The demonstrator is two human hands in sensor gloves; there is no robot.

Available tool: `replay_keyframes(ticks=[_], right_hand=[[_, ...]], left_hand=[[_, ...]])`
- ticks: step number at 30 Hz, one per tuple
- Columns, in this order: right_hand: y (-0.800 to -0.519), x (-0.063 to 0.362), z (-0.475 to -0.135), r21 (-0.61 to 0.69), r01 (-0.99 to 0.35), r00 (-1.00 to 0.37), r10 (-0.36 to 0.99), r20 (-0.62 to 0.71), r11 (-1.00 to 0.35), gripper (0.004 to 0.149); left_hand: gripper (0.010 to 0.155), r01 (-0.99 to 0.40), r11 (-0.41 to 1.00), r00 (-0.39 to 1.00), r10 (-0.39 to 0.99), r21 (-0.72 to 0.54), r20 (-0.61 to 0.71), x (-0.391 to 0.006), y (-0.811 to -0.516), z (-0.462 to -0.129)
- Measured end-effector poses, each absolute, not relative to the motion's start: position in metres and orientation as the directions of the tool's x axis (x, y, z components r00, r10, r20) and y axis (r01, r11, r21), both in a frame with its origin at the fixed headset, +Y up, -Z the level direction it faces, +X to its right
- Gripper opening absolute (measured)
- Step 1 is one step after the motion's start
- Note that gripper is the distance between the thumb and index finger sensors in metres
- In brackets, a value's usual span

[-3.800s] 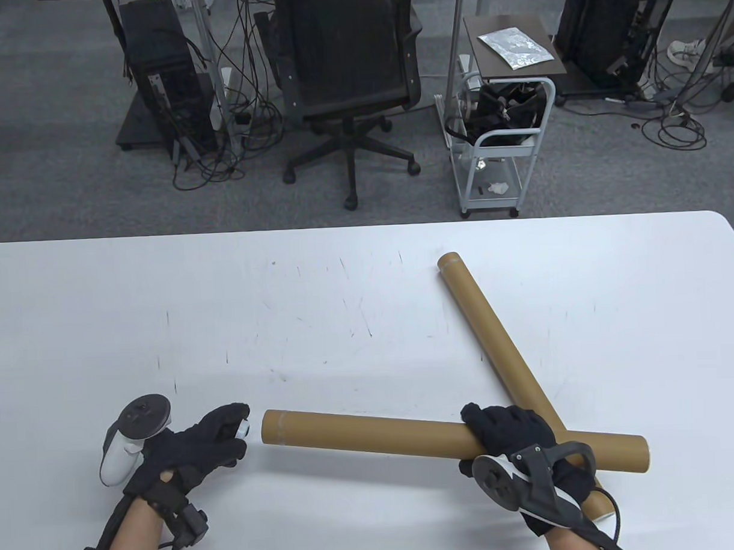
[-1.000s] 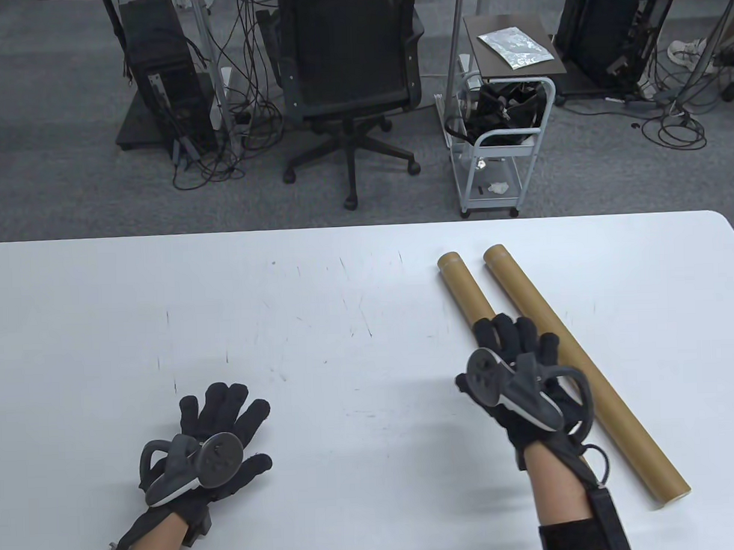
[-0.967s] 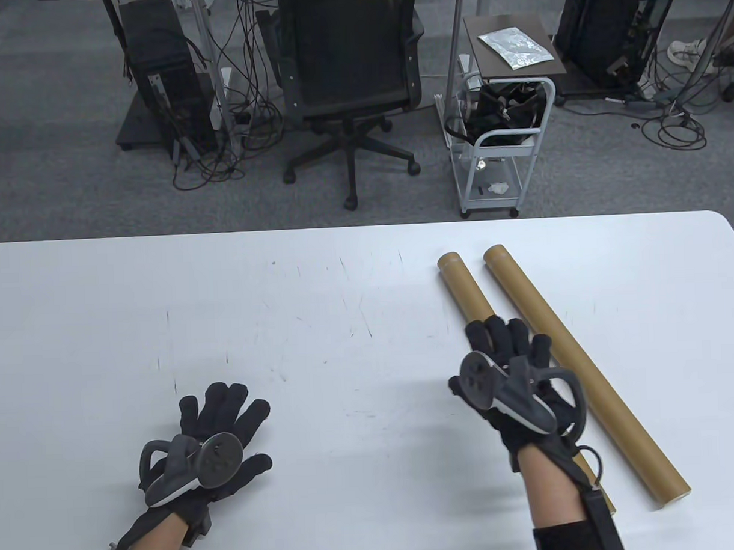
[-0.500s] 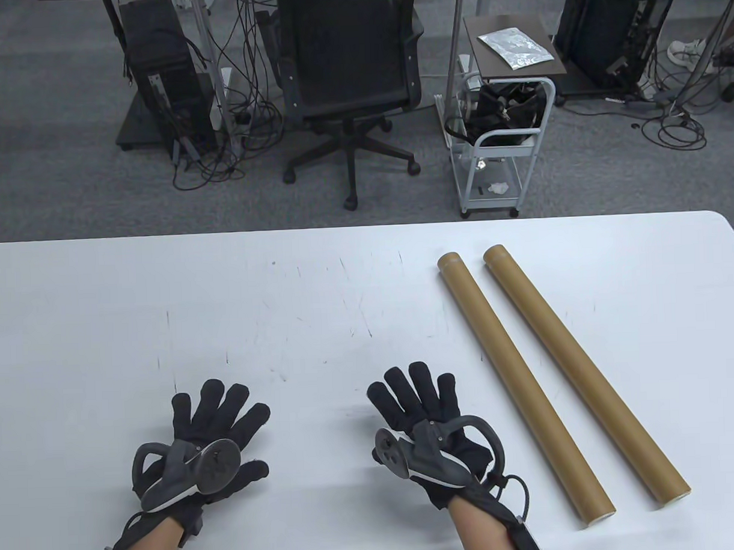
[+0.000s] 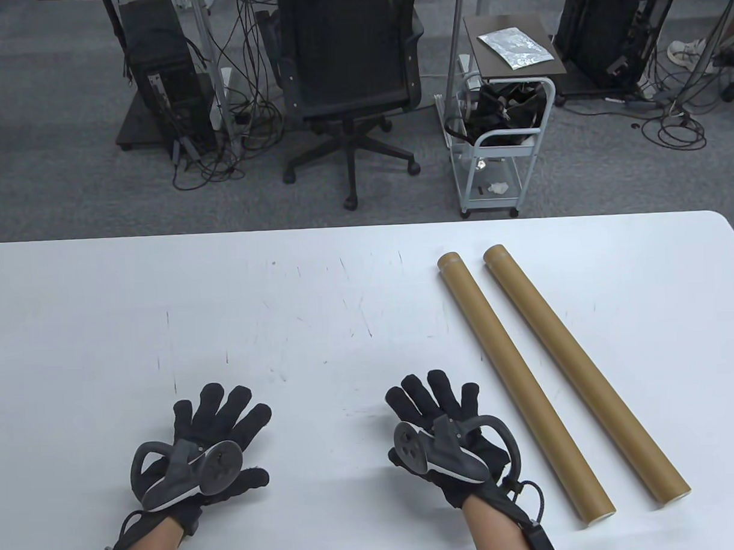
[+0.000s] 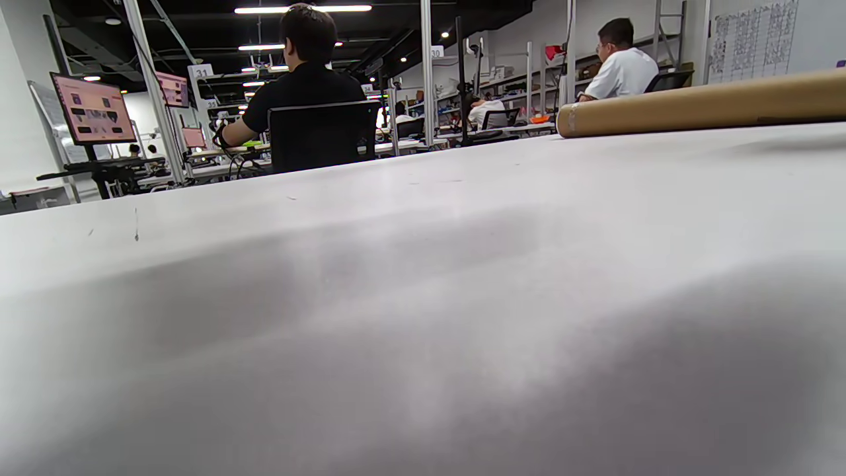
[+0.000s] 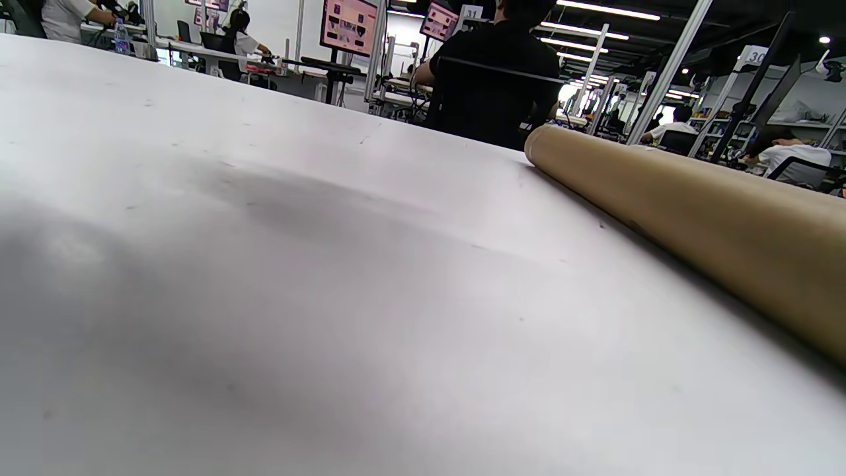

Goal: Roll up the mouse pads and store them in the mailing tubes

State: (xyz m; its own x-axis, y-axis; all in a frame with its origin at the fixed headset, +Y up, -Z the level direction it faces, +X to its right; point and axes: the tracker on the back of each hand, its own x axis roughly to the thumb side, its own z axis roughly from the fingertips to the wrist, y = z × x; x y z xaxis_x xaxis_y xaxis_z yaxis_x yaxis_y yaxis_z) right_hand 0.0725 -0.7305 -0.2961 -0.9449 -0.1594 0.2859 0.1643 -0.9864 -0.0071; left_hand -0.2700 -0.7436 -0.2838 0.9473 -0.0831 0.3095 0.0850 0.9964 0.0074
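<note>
Near the front edge of the white tabletop (image 5: pixel 344 300) both gloved hands lie palm down — the left hand (image 5: pixel 219 433) toward the front-left, the right hand (image 5: pixel 444 422) around the middle of the front edge, each with its fingers straight and spread apart, holding nothing. On the right half of the tabletop two brown mailing tubes lie side by side, nearly parallel, running from near the far edge diagonally toward the front-right corner. The nearer tube (image 5: pixel 518 381) lies just beside the right hand's outermost fingers (image 5: pixel 469 395), with a narrow strip of bare surface between them; the farther tube (image 5: pixel 581 373) lies apart from it, closer to the right edge. Neither tube touches a hand. From the right wrist view the nearer tube (image 7: pixel 694 198) fills the right side, flat on the surface — from the left wrist view a tube (image 6: pixel 700 106) shows well away, across the bare tabletop (image 6: pixel 423 297).
</note>
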Motion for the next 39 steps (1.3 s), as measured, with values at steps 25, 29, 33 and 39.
replay_keyframes(ticks=[25,29,33,39], right_hand=[[-0.7331,0.0683,-0.2962,-0.037,0.208,-0.936,-0.21,0.281,-0.977,0.085],[-0.7327,0.0677,-0.296,-0.039,0.207,-0.935,-0.21,0.285,-0.978,0.084],[-0.7342,0.0674,-0.2962,-0.036,0.218,-0.934,-0.219,0.281,-0.975,0.084],[-0.7332,0.0665,-0.2952,-0.03,0.224,-0.932,-0.223,0.284,-0.974,0.084]], left_hand=[[0.094,0.107,0.994,0.953,-0.112,0.033,0.281,-0.2725,-0.74,-0.2858],[0.094,0.112,0.993,0.954,-0.116,0.028,0.275,-0.2728,-0.7395,-0.286],[0.094,0.108,0.994,0.957,-0.11,0.024,0.27,-0.274,-0.7391,-0.2867],[0.094,0.104,0.994,0.959,-0.106,0.022,0.264,-0.2749,-0.7395,-0.2878]])
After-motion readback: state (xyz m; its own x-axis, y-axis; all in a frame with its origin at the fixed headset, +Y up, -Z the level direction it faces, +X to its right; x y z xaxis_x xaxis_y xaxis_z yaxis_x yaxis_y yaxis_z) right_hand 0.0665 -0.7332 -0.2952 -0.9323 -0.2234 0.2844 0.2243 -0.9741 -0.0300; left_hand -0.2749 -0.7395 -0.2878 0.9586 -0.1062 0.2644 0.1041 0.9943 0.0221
